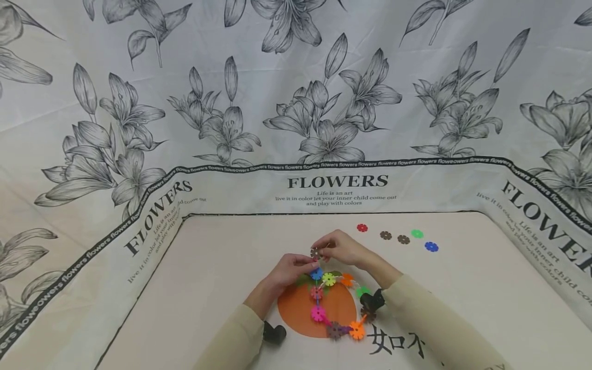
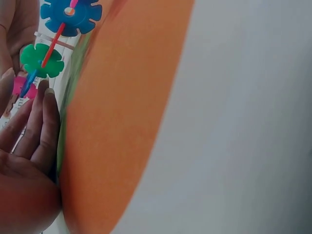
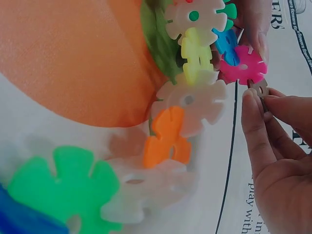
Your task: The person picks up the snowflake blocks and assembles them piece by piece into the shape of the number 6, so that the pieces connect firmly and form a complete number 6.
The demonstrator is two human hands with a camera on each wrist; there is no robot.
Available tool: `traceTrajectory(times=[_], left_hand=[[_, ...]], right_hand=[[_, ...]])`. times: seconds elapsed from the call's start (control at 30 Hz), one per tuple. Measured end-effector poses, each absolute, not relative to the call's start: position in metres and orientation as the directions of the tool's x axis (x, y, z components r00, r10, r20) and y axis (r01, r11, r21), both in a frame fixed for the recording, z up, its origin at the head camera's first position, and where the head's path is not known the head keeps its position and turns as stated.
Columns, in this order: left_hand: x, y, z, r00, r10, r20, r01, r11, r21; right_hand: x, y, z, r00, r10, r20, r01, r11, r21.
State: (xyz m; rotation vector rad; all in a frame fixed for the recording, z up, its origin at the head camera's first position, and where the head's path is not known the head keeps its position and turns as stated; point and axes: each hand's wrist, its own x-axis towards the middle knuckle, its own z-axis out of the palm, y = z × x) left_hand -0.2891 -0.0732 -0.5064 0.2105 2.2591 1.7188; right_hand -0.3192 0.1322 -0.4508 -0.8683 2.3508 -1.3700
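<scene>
A chain of interlocked plastic snowflake discs lies in a loop, with a blue disc [image 1: 316, 274], a yellow disc [image 1: 329, 279] and a pink disc [image 1: 318, 313] among them. My left hand [image 1: 290, 269] holds the chain's upper end, its thumb by a bright pink disc [image 3: 243, 65] joined to a blue one. Between thumb and fingers, my right hand [image 1: 346, 250] pinches a brown disc [image 1: 316, 253]. That brown disc meets the pink disc's edge; whether they are slotted together, I cannot tell. A green disc [image 2: 42, 61] hangs close to the left fingertips.
Loose discs lie at the back right: a red disc [image 1: 362, 227], two brown discs [image 1: 386, 235], a green disc [image 1: 417, 234] and a blue disc [image 1: 431, 246]. The tablecloth [image 1: 194, 288] bears a printed orange circle and black characters. Flower-printed fabric [image 1: 231, 190] walls the table's back and sides.
</scene>
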Motion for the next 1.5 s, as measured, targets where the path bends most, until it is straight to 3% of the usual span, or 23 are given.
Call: traceTrajectory(times=[0.57, 0.93, 1.17, 1.5], left_hand=[[-0.289, -0.069, -0.507, -0.944, 0.305, -0.124, -0.038, 0.273, 0.961], [-0.294, -0.074, -0.499, -0.933, 0.311, -0.181, -0.078, 0.315, 0.946], [-0.301, -0.079, -0.5, -0.949, 0.283, -0.14, -0.059, 0.275, 0.96], [-0.304, -0.079, -0.504, -0.938, 0.309, -0.157, -0.084, 0.236, 0.968]], right_hand=[[-0.319, 0.131, -0.449, -0.769, -0.639, 0.013, -0.349, 0.402, -0.847], [-0.32, 0.138, -0.453, -0.778, -0.629, 0.008, -0.333, 0.402, -0.853], [-0.319, 0.135, -0.458, -0.775, -0.632, 0.005, -0.323, 0.389, -0.863], [-0.296, 0.168, -0.448, -0.815, -0.575, 0.071, -0.462, 0.572, -0.677]])
